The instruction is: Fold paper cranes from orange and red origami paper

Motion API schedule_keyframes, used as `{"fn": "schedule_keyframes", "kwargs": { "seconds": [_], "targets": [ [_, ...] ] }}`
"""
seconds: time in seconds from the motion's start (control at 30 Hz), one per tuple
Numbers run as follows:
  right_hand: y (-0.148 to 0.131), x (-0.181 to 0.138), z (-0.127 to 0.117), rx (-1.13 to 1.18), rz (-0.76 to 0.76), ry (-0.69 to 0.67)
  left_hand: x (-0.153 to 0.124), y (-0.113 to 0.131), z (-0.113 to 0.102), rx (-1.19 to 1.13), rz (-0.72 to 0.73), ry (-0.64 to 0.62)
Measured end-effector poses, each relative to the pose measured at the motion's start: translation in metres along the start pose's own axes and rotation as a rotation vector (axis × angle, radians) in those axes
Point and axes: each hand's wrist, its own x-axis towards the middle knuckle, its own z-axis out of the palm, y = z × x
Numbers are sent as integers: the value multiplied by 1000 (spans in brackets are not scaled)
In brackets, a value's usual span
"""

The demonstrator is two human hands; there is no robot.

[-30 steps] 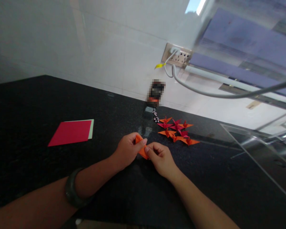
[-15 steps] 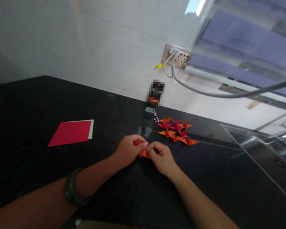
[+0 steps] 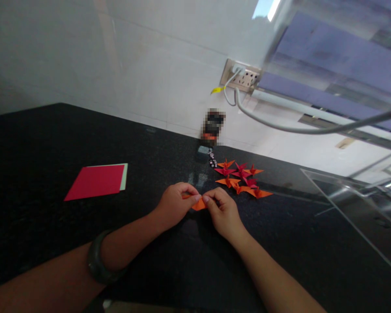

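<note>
Between my two hands is a small folded piece of orange paper (image 3: 199, 205), partly covered by my fingers. My left hand (image 3: 177, 201) pinches its left side between thumb and fingers. On the other side, the thumb and forefinger of my right hand (image 3: 224, 213) pinch its right edge, close to the left thumb. Just beyond my right hand lie several folded paper cranes (image 3: 237, 188), some orange and some red, grouped on the dark countertop (image 3: 150, 152).
To the left lies a stack of red square paper (image 3: 96, 181) with a pale green sheet (image 3: 124, 178) under it. A phone-like object (image 3: 213, 126), blurred out, leans on the wall with a beaded strap (image 3: 212, 158). A metal sink (image 3: 371, 217) is at right; a grey cable (image 3: 280, 126) crosses above.
My right hand has shifted slightly upward and its thumb now points at the paper's upper edge. The orange paper has turned a little between my fingers. The left hand is nearly still.
</note>
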Motion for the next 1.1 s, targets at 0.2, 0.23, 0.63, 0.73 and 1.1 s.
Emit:
{"fn": "schedule_keyframes", "kwargs": {
  "seconds": [0.2, 0.23, 0.63, 0.73, 1.1],
  "targets": [
    [-3, 1, -2, -18, -86, -9, -2, -10, 7, -150, -56, -195],
    [-4, 1, -2, -17, -88, -14, -2, -11, 7, -133, -40, -215],
    [3, -1, 4, 28, 75, 33, -3, -8, 6, -47, -43, -143],
    [6, -2, 8, 67, 101, 21, -2, -10, 8, -118, -92, -127],
    [5, -1, 12, 254, 199, -45, -2, -12, 11, -255, -137, -118]
  ]
}}
